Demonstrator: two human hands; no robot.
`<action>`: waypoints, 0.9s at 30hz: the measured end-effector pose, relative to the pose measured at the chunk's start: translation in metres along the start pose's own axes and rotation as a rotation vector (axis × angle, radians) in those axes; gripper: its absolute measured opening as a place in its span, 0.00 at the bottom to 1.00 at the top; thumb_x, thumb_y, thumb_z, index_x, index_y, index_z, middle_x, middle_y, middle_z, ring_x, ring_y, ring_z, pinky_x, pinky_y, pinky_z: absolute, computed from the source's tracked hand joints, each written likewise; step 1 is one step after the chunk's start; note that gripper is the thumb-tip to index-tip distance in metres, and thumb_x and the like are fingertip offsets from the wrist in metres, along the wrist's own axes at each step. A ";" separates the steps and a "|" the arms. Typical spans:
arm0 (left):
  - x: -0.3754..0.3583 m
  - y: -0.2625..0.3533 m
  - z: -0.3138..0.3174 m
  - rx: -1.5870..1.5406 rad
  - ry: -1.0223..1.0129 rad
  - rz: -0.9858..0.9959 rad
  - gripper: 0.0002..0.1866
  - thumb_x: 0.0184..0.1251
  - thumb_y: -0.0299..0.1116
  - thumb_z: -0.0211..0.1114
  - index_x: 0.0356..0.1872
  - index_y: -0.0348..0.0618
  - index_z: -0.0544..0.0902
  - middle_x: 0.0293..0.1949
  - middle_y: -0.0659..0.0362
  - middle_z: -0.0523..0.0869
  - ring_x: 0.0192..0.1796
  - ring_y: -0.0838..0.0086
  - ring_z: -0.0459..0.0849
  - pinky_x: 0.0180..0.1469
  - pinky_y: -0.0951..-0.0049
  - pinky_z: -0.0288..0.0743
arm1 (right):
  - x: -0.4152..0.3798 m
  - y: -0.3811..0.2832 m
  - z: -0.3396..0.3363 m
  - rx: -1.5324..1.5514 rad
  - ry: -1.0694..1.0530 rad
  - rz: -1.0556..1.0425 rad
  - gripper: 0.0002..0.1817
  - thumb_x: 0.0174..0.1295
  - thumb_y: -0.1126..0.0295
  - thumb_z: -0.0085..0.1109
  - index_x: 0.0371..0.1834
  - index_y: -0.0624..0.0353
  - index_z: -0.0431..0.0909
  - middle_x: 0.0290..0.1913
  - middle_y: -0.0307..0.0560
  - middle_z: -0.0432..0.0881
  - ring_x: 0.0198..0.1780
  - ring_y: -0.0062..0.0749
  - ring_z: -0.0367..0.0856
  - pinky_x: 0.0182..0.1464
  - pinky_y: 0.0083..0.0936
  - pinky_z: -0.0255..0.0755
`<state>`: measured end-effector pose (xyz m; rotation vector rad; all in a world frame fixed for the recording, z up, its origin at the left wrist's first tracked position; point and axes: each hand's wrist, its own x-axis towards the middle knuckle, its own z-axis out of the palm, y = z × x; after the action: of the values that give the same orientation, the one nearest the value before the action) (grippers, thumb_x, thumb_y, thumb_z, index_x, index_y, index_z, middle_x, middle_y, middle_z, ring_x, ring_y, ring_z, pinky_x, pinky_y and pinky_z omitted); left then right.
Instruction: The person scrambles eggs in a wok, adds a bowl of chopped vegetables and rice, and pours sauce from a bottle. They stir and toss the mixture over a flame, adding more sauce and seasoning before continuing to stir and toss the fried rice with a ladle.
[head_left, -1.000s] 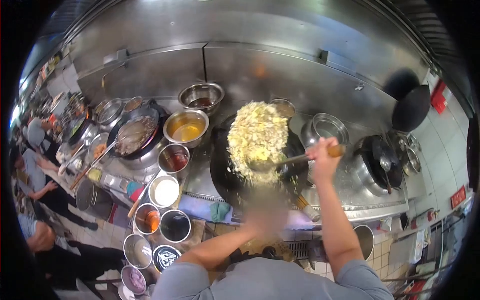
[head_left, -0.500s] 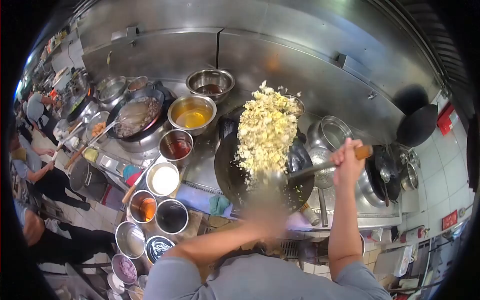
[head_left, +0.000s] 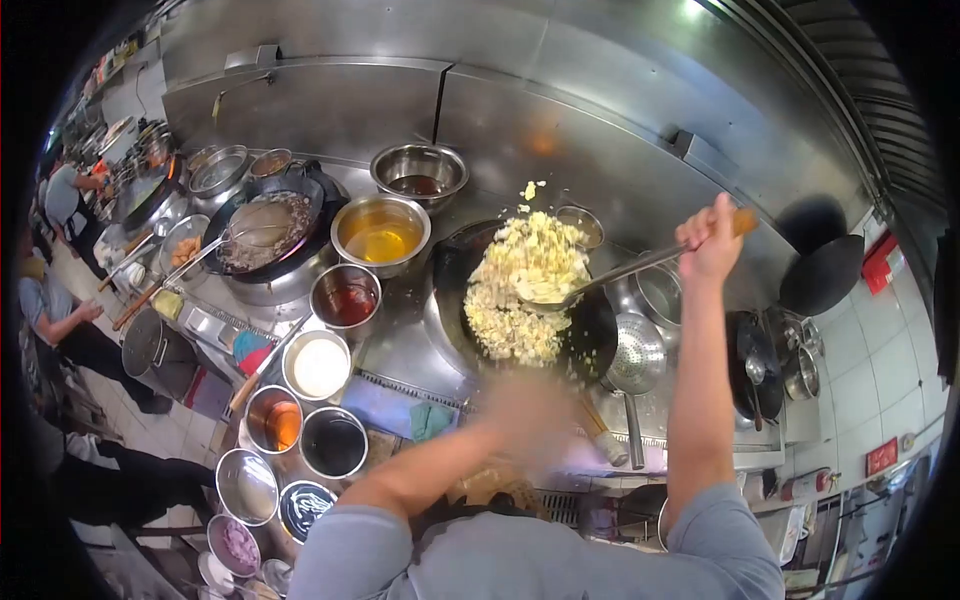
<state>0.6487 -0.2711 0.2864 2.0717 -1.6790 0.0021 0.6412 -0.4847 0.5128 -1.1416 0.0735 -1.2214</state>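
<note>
My right hand (head_left: 710,240) is closed round the wooden-ended handle of a long metal wok ladle (head_left: 622,270). The ladle's bowl end reaches into fried rice with yellow egg (head_left: 525,285), and a few bits hang in the air above it. This rice is in a large dark wok (head_left: 592,335) on the stove. At the wok's near side is my left hand (head_left: 530,415), so smeared that its fingers cannot be made out. A round perforated strainer (head_left: 636,352) lies just right of the wok.
Left of the wok stand a bowl of yellow oil (head_left: 382,235), a pot of red sauce (head_left: 346,298) and a tub of white powder (head_left: 316,364). Another wok (head_left: 262,225) holds dark food with a skimmer. Co-workers (head_left: 60,320) stand at the far left.
The tall mass of tossed rice has dropped lower into the wok. My right hand has risen, so the ladle handle slopes more steeply. The whole view has shifted slightly.
</note>
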 end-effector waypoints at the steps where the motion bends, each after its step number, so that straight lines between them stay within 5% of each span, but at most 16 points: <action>1: 0.009 -0.014 0.005 -0.016 -0.007 -0.025 0.21 0.69 0.54 0.51 0.29 0.51 0.84 0.23 0.57 0.85 0.28 0.61 0.84 0.44 0.59 0.69 | 0.006 -0.016 0.010 -0.035 -0.021 -0.028 0.15 0.69 0.62 0.55 0.25 0.49 0.62 0.14 0.31 0.58 0.13 0.18 0.55 0.19 0.22 0.53; 5: 0.026 -0.041 0.018 0.056 0.102 -0.075 0.18 0.65 0.53 0.58 0.33 0.50 0.83 0.28 0.58 0.85 0.34 0.61 0.83 0.46 0.59 0.67 | 0.010 -0.021 0.002 -0.030 -0.050 -0.143 0.14 0.68 0.63 0.55 0.26 0.51 0.65 0.14 0.31 0.60 0.13 0.19 0.58 0.19 0.22 0.57; 8: 0.021 -0.036 0.025 -0.007 0.237 -0.216 0.18 0.64 0.53 0.59 0.37 0.49 0.82 0.34 0.58 0.84 0.41 0.62 0.82 0.48 0.59 0.66 | 0.003 0.123 -0.022 -0.290 0.120 -0.199 0.10 0.67 0.70 0.55 0.28 0.54 0.67 0.16 0.34 0.68 0.15 0.20 0.68 0.18 0.19 0.64; 9: 0.019 -0.035 0.019 -0.062 0.144 -0.236 0.19 0.64 0.53 0.59 0.40 0.48 0.81 0.36 0.57 0.82 0.44 0.62 0.81 0.46 0.59 0.66 | -0.012 0.153 -0.048 -0.240 -0.055 0.011 0.11 0.66 0.70 0.58 0.27 0.54 0.67 0.16 0.34 0.68 0.14 0.19 0.65 0.16 0.20 0.61; 13: 0.027 -0.027 -0.008 -0.083 0.067 -0.271 0.19 0.63 0.53 0.60 0.39 0.47 0.82 0.35 0.56 0.83 0.43 0.62 0.82 0.44 0.58 0.67 | 0.043 0.094 -0.024 -0.279 0.071 0.080 0.15 0.66 0.67 0.60 0.23 0.52 0.66 0.14 0.31 0.65 0.13 0.17 0.63 0.15 0.19 0.58; 16: 0.031 -0.027 -0.009 -0.026 0.112 -0.202 0.20 0.62 0.54 0.60 0.34 0.47 0.83 0.31 0.56 0.84 0.41 0.63 0.82 0.42 0.59 0.68 | 0.029 0.107 -0.054 -0.283 0.150 -0.106 0.16 0.67 0.68 0.57 0.22 0.52 0.65 0.13 0.31 0.63 0.13 0.17 0.61 0.14 0.20 0.56; 19: 0.038 -0.036 0.010 0.101 0.144 -0.100 0.21 0.61 0.56 0.61 0.29 0.48 0.84 0.27 0.56 0.84 0.36 0.63 0.83 0.41 0.60 0.68 | 0.021 0.145 -0.038 -0.114 -0.046 0.170 0.15 0.67 0.71 0.57 0.23 0.53 0.63 0.15 0.32 0.63 0.13 0.16 0.58 0.14 0.20 0.55; 23: 0.044 -0.036 0.006 0.084 0.150 -0.116 0.22 0.61 0.57 0.60 0.31 0.49 0.86 0.25 0.56 0.85 0.33 0.62 0.84 0.40 0.61 0.68 | 0.025 0.098 -0.002 -0.051 -0.159 0.109 0.12 0.65 0.72 0.59 0.28 0.53 0.64 0.17 0.31 0.65 0.14 0.14 0.60 0.15 0.18 0.55; 26: 0.046 -0.015 -0.016 0.039 0.029 -0.148 0.23 0.62 0.58 0.59 0.33 0.49 0.87 0.24 0.55 0.84 0.32 0.62 0.84 0.40 0.61 0.68 | -0.010 0.156 -0.022 -0.041 -0.186 0.015 0.13 0.65 0.73 0.59 0.27 0.53 0.64 0.16 0.31 0.65 0.15 0.14 0.64 0.17 0.16 0.57; 27: 0.041 -0.025 0.004 -0.005 0.071 -0.155 0.23 0.62 0.58 0.59 0.32 0.48 0.87 0.24 0.54 0.84 0.31 0.61 0.83 0.40 0.61 0.68 | -0.008 0.157 -0.026 -0.004 -0.262 0.162 0.14 0.65 0.70 0.60 0.23 0.53 0.66 0.15 0.31 0.65 0.16 0.15 0.66 0.17 0.16 0.57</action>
<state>0.6812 -0.3073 0.2857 2.1669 -1.4722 0.0217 0.7312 -0.5115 0.3841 -1.2656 -0.0292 -0.9215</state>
